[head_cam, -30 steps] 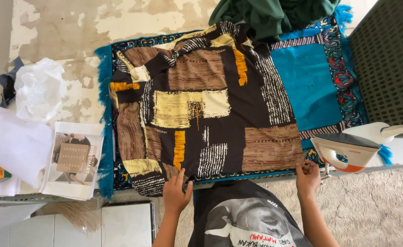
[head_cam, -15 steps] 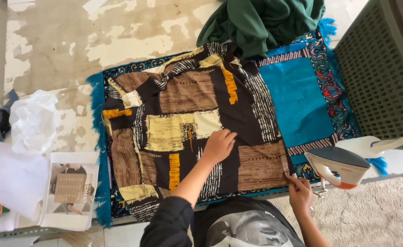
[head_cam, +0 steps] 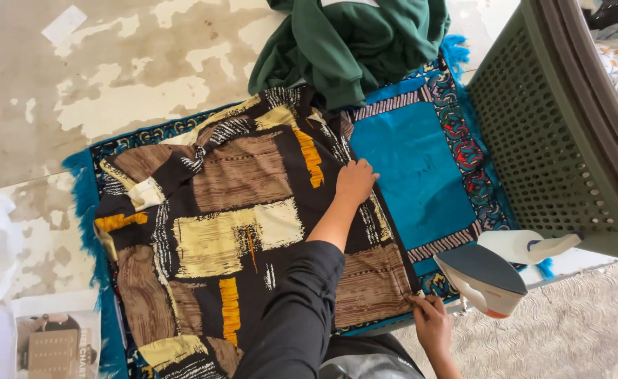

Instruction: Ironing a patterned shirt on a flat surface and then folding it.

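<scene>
A shirt [head_cam: 239,231] patterned in brown, black, cream and orange lies spread flat on a blue mat [head_cam: 421,175] with a patterned border. My left hand [head_cam: 354,181], its arm in a black sleeve, reaches across the shirt and curls its fingers over the shirt's right edge. Lower down, my right hand [head_cam: 428,319] pinches the shirt's bottom right corner at the near edge of the mat.
A white and orange iron [head_cam: 484,277] stands just right of my right hand, with a white spray bottle [head_cam: 526,245] behind it. A grey-green laundry basket [head_cam: 554,140] fills the right side. A dark green garment [head_cam: 351,42] lies at the mat's far end. A plastic-wrapped packet [head_cam: 49,344] sits at bottom left.
My left hand has moved from the shirt's near hem up and across to its right edge. The right hand stays at the bottom right corner. The view has shifted closer.
</scene>
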